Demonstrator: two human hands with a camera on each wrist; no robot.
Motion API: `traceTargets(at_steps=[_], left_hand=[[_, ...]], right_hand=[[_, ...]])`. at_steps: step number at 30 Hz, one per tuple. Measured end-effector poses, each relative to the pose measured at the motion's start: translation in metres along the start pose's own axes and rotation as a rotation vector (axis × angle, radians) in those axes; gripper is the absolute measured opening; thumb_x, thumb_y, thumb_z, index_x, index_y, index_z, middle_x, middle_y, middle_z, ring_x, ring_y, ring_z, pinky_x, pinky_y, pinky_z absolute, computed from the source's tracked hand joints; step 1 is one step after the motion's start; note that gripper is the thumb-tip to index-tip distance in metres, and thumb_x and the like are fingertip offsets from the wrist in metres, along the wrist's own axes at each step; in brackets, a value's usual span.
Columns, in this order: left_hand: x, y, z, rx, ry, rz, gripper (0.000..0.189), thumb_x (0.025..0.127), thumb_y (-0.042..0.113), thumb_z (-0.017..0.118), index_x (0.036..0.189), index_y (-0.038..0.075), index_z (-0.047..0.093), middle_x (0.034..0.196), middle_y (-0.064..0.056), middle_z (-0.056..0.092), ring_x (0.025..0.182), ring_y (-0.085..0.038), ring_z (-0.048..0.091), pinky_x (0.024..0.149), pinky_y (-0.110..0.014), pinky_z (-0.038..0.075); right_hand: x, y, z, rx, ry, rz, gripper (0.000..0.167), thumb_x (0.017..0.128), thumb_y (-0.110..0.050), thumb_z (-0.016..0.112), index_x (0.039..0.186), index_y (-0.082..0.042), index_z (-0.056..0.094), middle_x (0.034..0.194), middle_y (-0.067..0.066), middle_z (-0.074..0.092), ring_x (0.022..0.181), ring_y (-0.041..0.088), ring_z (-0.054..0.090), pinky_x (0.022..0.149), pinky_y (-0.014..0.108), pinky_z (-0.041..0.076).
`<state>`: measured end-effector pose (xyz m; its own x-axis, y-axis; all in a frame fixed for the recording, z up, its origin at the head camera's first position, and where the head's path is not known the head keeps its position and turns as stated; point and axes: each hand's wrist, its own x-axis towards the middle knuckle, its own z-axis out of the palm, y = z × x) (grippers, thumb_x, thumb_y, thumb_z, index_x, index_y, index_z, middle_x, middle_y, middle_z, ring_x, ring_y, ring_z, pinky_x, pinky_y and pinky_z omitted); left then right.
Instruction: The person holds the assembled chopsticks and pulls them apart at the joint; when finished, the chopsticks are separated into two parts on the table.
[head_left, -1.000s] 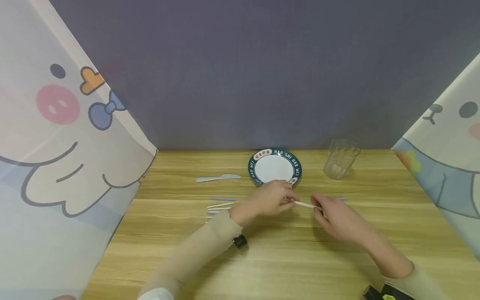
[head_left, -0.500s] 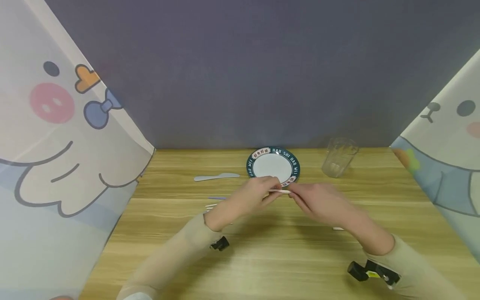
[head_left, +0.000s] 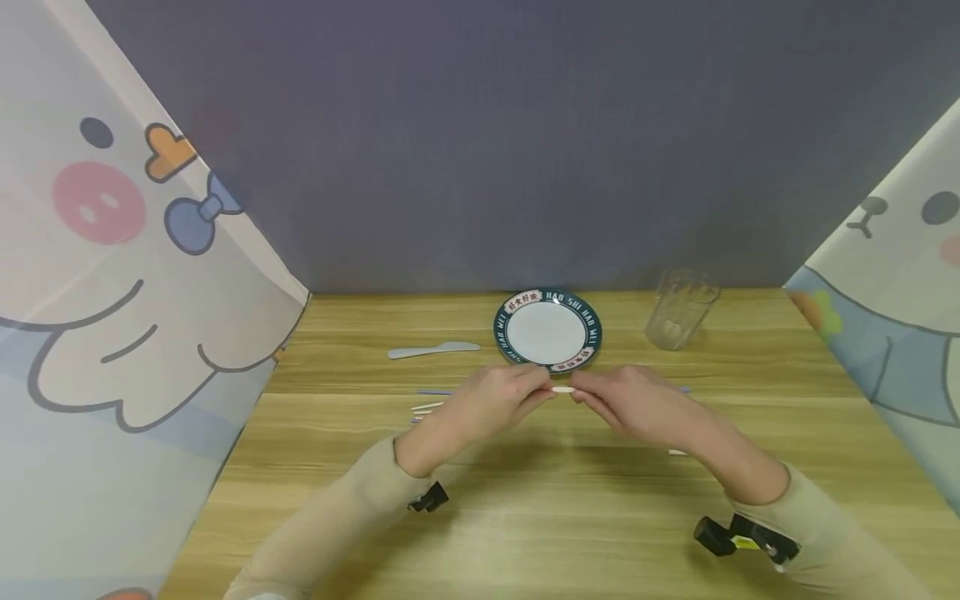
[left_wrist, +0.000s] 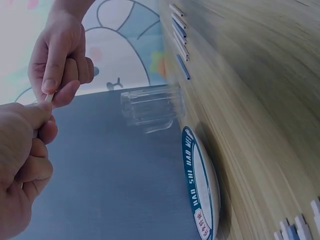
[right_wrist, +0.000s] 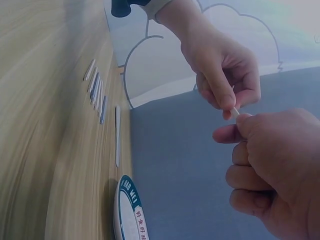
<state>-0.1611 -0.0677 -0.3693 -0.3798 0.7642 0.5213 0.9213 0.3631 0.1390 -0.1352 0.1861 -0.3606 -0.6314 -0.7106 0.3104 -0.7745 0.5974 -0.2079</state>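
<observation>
Between my two hands is a thin white stick (head_left: 562, 389), only a short piece of it showing. Fingers and thumb of my left hand (head_left: 491, 404) pinch one end, and my right hand (head_left: 637, 406) pinches the other. The hands meet just in front of a white plate (head_left: 546, 332) with a dark green lettered rim, raised above the table in both wrist views. Fingertips cover the stick's ends. Several white and blue-purple sticks (right_wrist: 96, 90) lie in a row on the table at the left, partly behind my left forearm in the head view.
A white plastic knife (head_left: 433, 350) lies left of the plate. A clear cup (head_left: 681, 310) stands at the back right. More white and blue sticks (left_wrist: 181, 37) lie at the right, mostly behind my right arm in the head view. A grey panel (head_left: 480, 150) closes the back.
My right hand has moved left and the left hand slightly left, bringing them close together. Less of the white stick shows between the fingers than a second ago.
</observation>
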Motion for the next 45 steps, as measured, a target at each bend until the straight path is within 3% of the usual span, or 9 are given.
traceTargets(at_steps=[13, 20, 29, 45], left_hand=[[0.0002, -0.0035, -0.0024, 0.013, 0.025, 0.063, 0.012, 0.1, 0.011, 0.075, 0.092, 0.009, 0.065, 0.085, 0.003, 0.072, 0.067, -0.004, 0.066, 0.063, -0.013, 0.055], [0.0022, -0.0003, -0.0037, 0.022, 0.048, 0.049, 0.015, 0.099, 0.011, 0.075, 0.09, 0.009, 0.064, 0.08, 0.003, 0.068, 0.061, -0.003, 0.058, 0.057, -0.012, 0.049], [0.0008, -0.0019, -0.0041, 0.002, 0.036, 0.053, 0.012, 0.099, 0.01, 0.075, 0.093, 0.008, 0.066, 0.085, 0.002, 0.072, 0.066, -0.004, 0.065, 0.063, -0.011, 0.053], [0.0, -0.0038, 0.0004, 0.019, 0.062, 0.056, 0.013, 0.098, 0.01, 0.077, 0.092, 0.01, 0.066, 0.082, 0.003, 0.071, 0.063, -0.003, 0.061, 0.06, -0.011, 0.051]], right_hand=[[0.0001, 0.0025, -0.0051, 0.032, 0.017, -0.036, 0.012, 0.104, -0.012, 0.067, 0.099, -0.021, 0.063, 0.069, -0.017, 0.035, 0.059, -0.006, 0.037, 0.056, 0.015, 0.037], [-0.0002, 0.0018, -0.0078, 0.035, -0.019, 0.001, 0.007, 0.105, -0.014, 0.066, 0.106, -0.021, 0.066, 0.067, -0.019, 0.034, 0.057, -0.007, 0.034, 0.055, 0.016, 0.037], [0.0002, 0.003, -0.0065, 0.062, -0.018, -0.007, 0.014, 0.105, -0.011, 0.066, 0.099, -0.022, 0.061, 0.068, -0.018, 0.031, 0.057, -0.008, 0.032, 0.055, 0.015, 0.035], [0.0008, 0.0045, -0.0059, 0.064, -0.029, 0.01, 0.012, 0.105, -0.012, 0.066, 0.101, -0.022, 0.064, 0.069, -0.018, 0.035, 0.06, -0.006, 0.038, 0.057, 0.017, 0.039]])
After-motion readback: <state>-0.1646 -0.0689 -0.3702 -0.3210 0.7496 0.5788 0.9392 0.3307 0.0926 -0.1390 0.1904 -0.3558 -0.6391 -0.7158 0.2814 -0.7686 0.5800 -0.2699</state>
